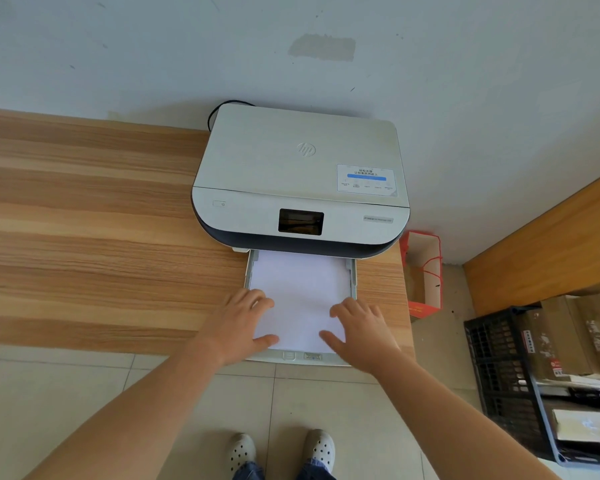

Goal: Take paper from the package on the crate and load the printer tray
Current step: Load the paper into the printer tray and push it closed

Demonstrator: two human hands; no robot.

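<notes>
Wooden table (84, 237) across the left and centre of the frame, bare on its left half. Grey wall (153, 46) behind it, filling the top. Pale tiled floor (66, 393) along the bottom left.

Left hand (246, 320) just left of centre, lower middle of the frame, palm down on the left part of the white paper (300, 289); fingers spread wide and flat, thumb out along the near edge, nothing gripped. Forearm running down to the bottom left corner.

Paper lying flat in the pulled-out printer tray (291, 356), in the centre of the frame, far end tucked under the printer (298, 174). Tray jutting past the table's front edge, its grey lip showing below the sheets. Printer white with a dark base, at upper centre against the wall, lid closed, small dark screen on the front, sticker on its right corner, black cable (219, 112) looping at its back left.

Two pale clogs (281, 452) at bottom centre.

Right hand (361, 327) right of centre, palm down on the right part of the paper, fingers wide and flat, thumb reaching inward, holding nothing.

Red paper bag (423, 271) on the floor beside the table's right end. Black crate (499, 375) at lower right, with paper packages (568, 337) on it.
</notes>
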